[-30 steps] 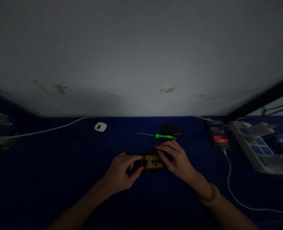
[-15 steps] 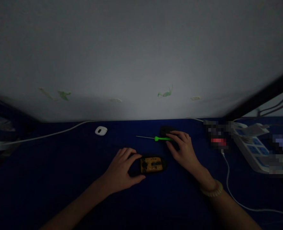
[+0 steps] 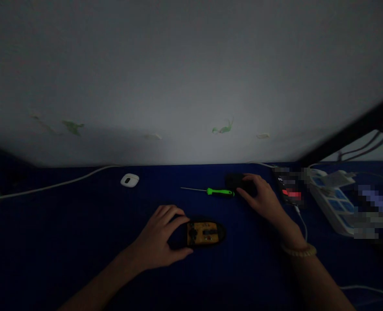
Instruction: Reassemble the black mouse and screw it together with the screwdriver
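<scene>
Yellow-topped, the long mouse pointed to three o'clock from the nearer, spread left hand, while the right hand touched a black cover, grip too dark to tell.

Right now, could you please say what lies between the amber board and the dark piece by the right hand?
In the head view, the green-handled screwdriver lies between the amber board and the dark piece.

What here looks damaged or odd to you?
Two things. The dark device by the left hand lies with its yellowish board bare, as if opened up. Also, the wall behind the blue table carries ragged green and pale patches, perhaps peeling paint. I see no spill.
</scene>
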`<state>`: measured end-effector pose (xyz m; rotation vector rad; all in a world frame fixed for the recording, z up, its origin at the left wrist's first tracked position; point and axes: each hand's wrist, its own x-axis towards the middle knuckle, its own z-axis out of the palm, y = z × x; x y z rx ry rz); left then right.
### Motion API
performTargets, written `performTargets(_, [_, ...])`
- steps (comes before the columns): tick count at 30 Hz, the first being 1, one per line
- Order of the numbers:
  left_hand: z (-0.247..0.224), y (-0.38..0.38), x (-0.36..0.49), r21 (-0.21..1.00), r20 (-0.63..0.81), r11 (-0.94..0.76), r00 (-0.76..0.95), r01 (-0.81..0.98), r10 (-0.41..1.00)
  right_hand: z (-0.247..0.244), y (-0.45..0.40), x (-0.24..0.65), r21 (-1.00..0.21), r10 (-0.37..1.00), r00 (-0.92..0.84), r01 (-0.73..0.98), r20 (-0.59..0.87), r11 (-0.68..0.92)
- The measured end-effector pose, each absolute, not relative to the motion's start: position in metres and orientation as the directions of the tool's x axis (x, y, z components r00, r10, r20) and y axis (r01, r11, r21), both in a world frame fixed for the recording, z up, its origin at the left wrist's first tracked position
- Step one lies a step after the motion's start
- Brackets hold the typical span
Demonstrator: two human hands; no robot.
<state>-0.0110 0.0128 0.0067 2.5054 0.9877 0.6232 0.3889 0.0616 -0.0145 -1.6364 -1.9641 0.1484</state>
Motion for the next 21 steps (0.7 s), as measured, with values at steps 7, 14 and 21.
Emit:
performTargets(7, [0.007,0.013,-0.010,0.483,0.285,-0.691,0.650,0.537,0.704,-0.014,0.062,0.411,-0.461,0.943,-0.136,0.845,0.303,0.270])
performTargets(14, [0.006,0.012,-0.009,0.479,0.374,-0.717,0.621,0.507,0.689,-0.010,0.059,0.408,-0.468,0.946,-0.122,0.845,0.300,0.257])
performTargets(21, [0.007,0.012,-0.011,0.465,0.439,-0.738,0.597,0.489,0.672,-0.007,0.057,0.407,-0.447,0.945,-0.155,0.851,0.290,0.277])
